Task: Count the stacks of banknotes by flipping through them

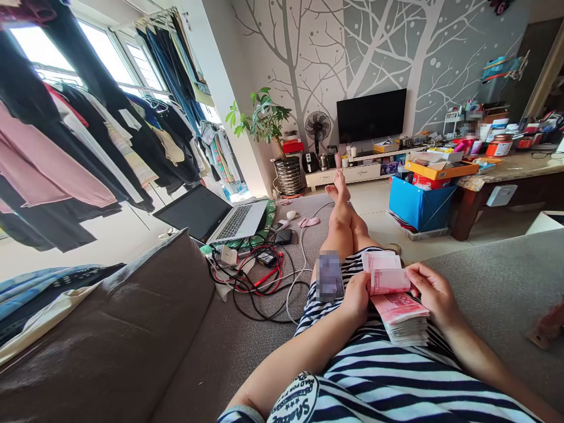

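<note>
My left hand (358, 295) is closed on pink banknotes (382, 261) above my lap. A single banknote (390, 281) stretches across from it, folded or bent over toward me. My right hand (434, 294) pinches that note's right end between thumb and finger. Just below both hands, a thick stack of pink banknotes (403, 320) rests on my striped clothing (388, 382), its edges slightly fanned. A phone (329, 277), partly blurred, lies on my thigh left of my left hand.
Left of my legs on the grey sofa (247, 346) are an open laptop (233, 220), tangled cables (268, 270) and a black adapter (283, 236). Hanging clothes (88, 141) fill the left side. A blue bin (420, 202) stands by a cluttered table (506, 167) at right.
</note>
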